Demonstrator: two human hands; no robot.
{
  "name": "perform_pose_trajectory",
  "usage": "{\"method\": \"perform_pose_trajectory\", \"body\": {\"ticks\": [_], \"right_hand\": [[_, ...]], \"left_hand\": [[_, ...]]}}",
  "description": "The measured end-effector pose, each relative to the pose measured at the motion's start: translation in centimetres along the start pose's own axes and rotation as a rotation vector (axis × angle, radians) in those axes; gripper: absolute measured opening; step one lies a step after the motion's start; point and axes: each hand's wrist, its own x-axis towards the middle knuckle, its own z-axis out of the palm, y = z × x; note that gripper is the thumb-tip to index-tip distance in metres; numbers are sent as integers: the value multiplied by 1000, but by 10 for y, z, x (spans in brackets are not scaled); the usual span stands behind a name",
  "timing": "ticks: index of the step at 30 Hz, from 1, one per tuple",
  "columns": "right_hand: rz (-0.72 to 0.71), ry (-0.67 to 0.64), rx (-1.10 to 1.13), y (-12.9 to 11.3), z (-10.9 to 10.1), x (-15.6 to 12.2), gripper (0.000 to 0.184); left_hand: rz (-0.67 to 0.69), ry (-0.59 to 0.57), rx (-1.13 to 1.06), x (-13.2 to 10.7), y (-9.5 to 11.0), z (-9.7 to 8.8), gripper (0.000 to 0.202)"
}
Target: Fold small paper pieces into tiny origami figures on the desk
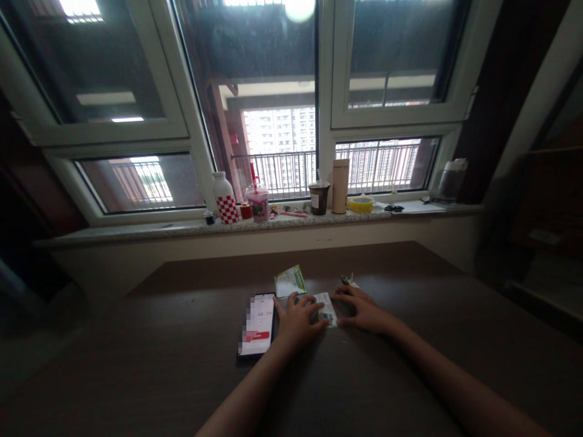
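Observation:
Both my hands rest on a dark wooden table (410, 364). My left hand (297, 318) lies with fingers curled over the left part of a small white printed packet (327, 311). My right hand (362, 308) lies flat with fingers stretched toward the packet's right edge. A phone (257, 325) with a lit screen lies just left of my left hand. A green and white card (290, 281) lies beyond the hands. A small object (348, 280) sits behind my right hand.
A stone window sill (159, 229) runs behind the table with a red-checked bottle (225, 198), a pink cup (257, 202), a dark drink cup (319, 196), a tan flask (340, 186), yellow tape (361, 204) and a grey jug (450, 179).

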Motion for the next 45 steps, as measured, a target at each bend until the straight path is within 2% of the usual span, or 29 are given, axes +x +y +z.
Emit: {"method": "perform_pose_trajectory", "body": {"ticks": [3,5,11,20,45], "right_hand": [[-18,117,34,1,4,1,39],[-25,169,57,1,6,2,29],[-55,150,63,1,7,1,18],[-9,148,-7,-4,7,4,19],[197,210,-266,-23,18,15,30]], "left_hand": [[-11,-16,-1,0,1,-1,40],[-15,-21,2,0,2,-2,39],[-25,-35,19,0,3,-3,40],[-44,-74,45,0,5,-6,42],[-34,-55,44,0,5,-6,42]]}}
